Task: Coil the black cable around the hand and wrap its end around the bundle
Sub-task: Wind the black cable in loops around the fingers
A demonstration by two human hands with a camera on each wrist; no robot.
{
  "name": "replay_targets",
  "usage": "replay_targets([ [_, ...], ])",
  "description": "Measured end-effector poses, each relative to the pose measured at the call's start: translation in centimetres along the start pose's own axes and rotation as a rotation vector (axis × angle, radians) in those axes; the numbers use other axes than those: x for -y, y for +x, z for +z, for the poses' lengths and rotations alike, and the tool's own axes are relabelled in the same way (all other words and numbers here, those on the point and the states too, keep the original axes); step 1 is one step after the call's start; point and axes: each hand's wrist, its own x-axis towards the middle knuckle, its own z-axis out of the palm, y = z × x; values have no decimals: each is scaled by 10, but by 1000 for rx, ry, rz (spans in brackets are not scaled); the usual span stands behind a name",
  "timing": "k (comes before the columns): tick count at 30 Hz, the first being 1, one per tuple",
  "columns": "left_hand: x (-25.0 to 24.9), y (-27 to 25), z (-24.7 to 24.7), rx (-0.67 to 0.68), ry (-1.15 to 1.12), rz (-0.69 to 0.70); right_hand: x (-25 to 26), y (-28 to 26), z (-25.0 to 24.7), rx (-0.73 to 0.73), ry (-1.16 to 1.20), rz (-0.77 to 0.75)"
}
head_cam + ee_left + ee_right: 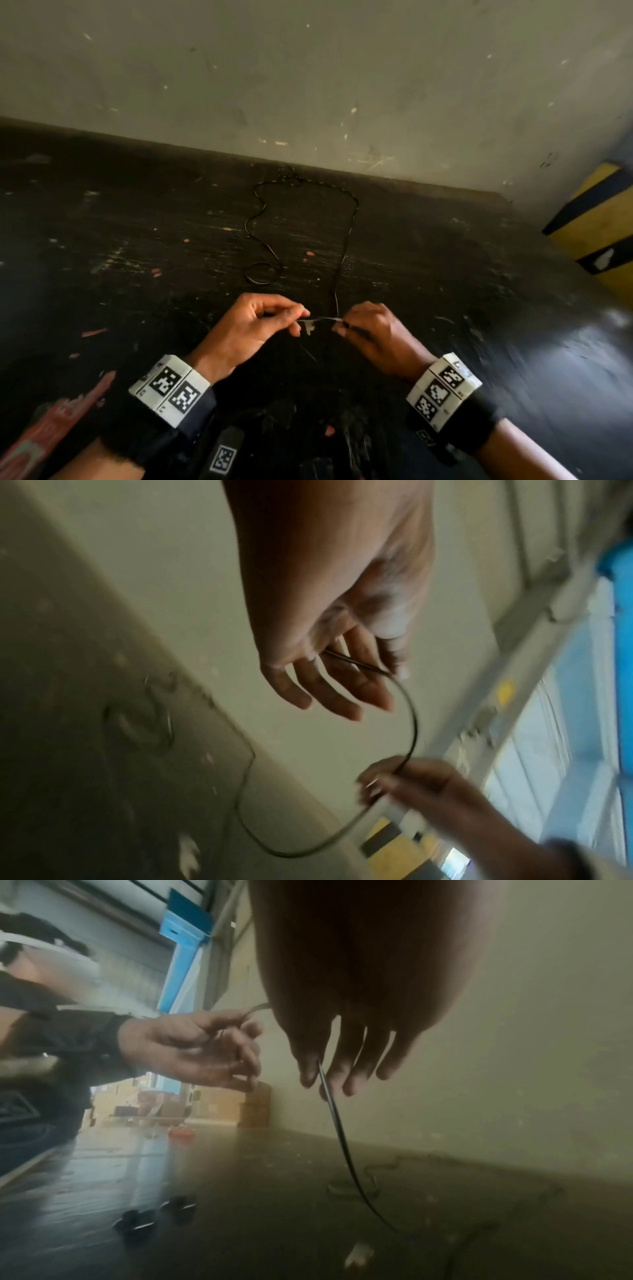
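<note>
Black and thin, the cable lay mostly loose on the dark floor, wandering away toward the wall and back, with a small ring of itself at the near left. One end of it rose off the floor into the hands. The left hand pinched the cable between thumb and fingertips, the other fingers loosely curled; the right hand pinched it too, just beside the left, so a short stretch ran taut between them. In the left wrist view the cable bowed from the left hand down to the right hand and on in a wide loop to the floor. In the right wrist view it dropped from between the right hand's fingertips to the floor. No coil sat round either hand. A yellow-and-black striped block stood by the wall at right.
</note>
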Motion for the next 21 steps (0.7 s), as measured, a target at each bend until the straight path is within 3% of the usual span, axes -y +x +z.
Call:
replay_targets([
  [5, -8, 2, -5, 169, 400, -24, 8, 11, -42, 6, -187, -46],
  [7, -13, 6, -1, 229, 455, 12, 12, 14, -53, 44, -251, -60],
  [14, -35, 5, 18, 430, -57, -133, 12, 31, -79, 125, -315, -106],
  [21, -47, 9, 14, 489, -393, -236, 14, 54, -94, 147, -267, -144],
])
